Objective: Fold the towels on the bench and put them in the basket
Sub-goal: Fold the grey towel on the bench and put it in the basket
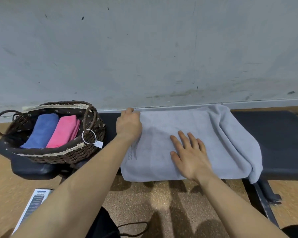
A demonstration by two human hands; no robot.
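Grey towel [205,133] spread on dark surface [279,134], right side bunched. Left grip [128,124] curled round towel's far left corner. Right grip [189,155] flat, fingers straight, pressing towel's middle. Basket [91,152] at surface's left end holds blue towel [41,131] beside pink towel [64,131].

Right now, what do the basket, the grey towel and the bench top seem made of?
Basket: dark wicker or rattan, by its woven strands; printed cloth lining.
Grey towel: soft matte fabric, perhaps microfibre, by its fine nap and limp folds.
Bench top: black padded cover, perhaps vinyl, smooth with a dull sheen.
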